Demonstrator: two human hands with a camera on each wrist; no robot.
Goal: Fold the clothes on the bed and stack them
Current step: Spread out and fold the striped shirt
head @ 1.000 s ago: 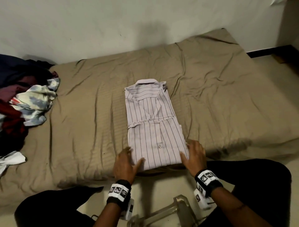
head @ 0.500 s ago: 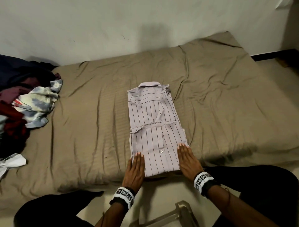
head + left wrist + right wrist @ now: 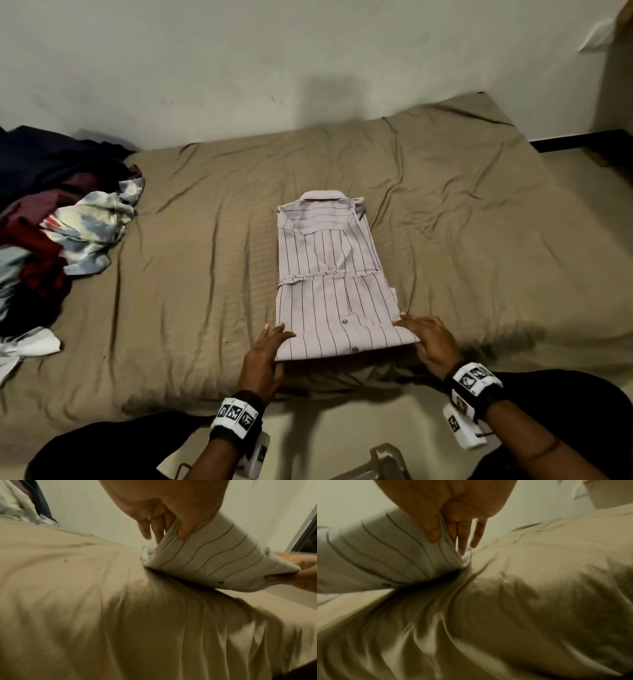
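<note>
The left hand (image 3: 265, 356) and right hand (image 3: 430, 339) each pinch a near corner of the folded pale pinstriped button-up shirt (image 3: 330, 277), thumbs on top, lifting its near edge off the tan-sheeted bed (image 3: 191, 274); a heap of unfolded clothes (image 3: 58, 233) lies far left.

This is a home bedroom. A low bed (image 3: 205, 274) with a rumpled tan sheet fills the middle of the head view against a plain pale wall (image 3: 239, 61), and a heap of loose clothes (image 3: 58, 233) lies at the left edge.
</note>
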